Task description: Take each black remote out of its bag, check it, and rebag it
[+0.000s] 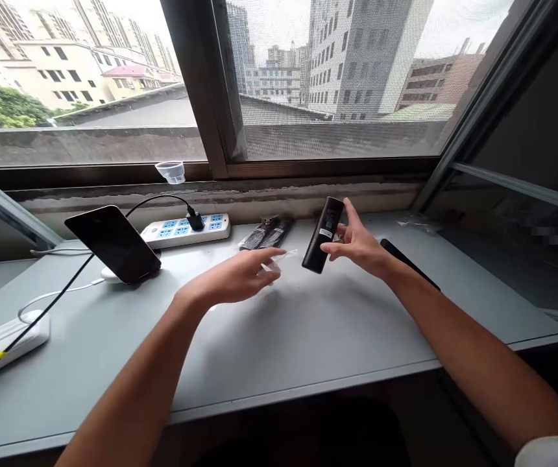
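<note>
My right hand (357, 243) grips a black remote (323, 235), its back with a white label turned toward me, tilted above the desk. Thin clear plastic (273, 264) shows between the thumb and fingers of my left hand (244, 275), a little left of the remote. Behind the left hand, black remotes in plastic wrapping (266, 233) lie on the desk (308, 344). Another long black object (408, 263) lies partly behind my right wrist.
At left a black tablet (113, 243) leans on a stand, beside a power strip (215, 227) with a black plug. A second white strip (11, 340) and cables lie at the left edge. A clear cup (172, 171) stands by the window; clear plastic (418, 224) lies back right.
</note>
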### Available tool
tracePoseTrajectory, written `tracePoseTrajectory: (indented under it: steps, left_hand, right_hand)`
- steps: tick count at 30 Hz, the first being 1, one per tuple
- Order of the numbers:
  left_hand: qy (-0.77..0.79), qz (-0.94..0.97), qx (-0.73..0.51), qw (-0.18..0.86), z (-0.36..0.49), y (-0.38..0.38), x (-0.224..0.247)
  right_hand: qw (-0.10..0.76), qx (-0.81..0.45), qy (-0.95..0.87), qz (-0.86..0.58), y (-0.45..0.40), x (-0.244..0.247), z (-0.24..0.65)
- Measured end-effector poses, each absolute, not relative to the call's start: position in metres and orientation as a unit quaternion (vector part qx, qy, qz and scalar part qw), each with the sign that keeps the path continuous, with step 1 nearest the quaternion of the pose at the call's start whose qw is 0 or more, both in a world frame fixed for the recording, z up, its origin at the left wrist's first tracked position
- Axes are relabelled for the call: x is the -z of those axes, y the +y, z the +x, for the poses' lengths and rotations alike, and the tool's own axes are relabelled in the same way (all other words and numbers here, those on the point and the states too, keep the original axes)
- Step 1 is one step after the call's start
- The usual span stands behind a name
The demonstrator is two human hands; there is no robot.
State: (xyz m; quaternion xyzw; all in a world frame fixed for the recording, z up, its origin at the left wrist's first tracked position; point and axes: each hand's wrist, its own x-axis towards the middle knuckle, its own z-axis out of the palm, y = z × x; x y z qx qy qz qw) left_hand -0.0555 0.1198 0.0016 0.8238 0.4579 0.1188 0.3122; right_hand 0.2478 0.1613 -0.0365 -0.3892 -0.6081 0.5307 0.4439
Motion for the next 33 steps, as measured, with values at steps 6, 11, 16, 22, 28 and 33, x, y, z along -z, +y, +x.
tracePoseTrajectory:
  steps: [6,11,16,22,28,33]
  left_hand:
    - [0.432,0.796,-0.135,0.401,-0.054,0.12,-0.003]
    - [0.422,0.818,-0.141,0.365,-0.046,0.12,0.003]
    - [0.402,0.835,-0.163,0.338,-0.034,0.114,0.005]
    - [0.433,0.825,-0.182,0.315,-0.023,0.108,0.006]
    - [0.424,0.793,-0.228,0.373,-0.014,0.111,0.011]
    - [0.486,0.66,-0.313,0.48,-0.014,0.129,0.02]
  right_hand:
    - [0.489,-0.519,-0.575,-0.4,0.166,0.035,0.254]
    - [0.497,-0.495,-0.576,-0.42,0.166,0.036,0.254]
    - [0.494,-0.499,-0.565,-0.434,0.164,0.041,0.247]
    - [0.473,-0.53,-0.542,-0.449,0.153,0.041,0.233]
    - [0.443,-0.538,-0.579,-0.423,0.149,0.044,0.226]
    - [0.462,-0.528,-0.584,-0.408,0.154,0.049,0.227]
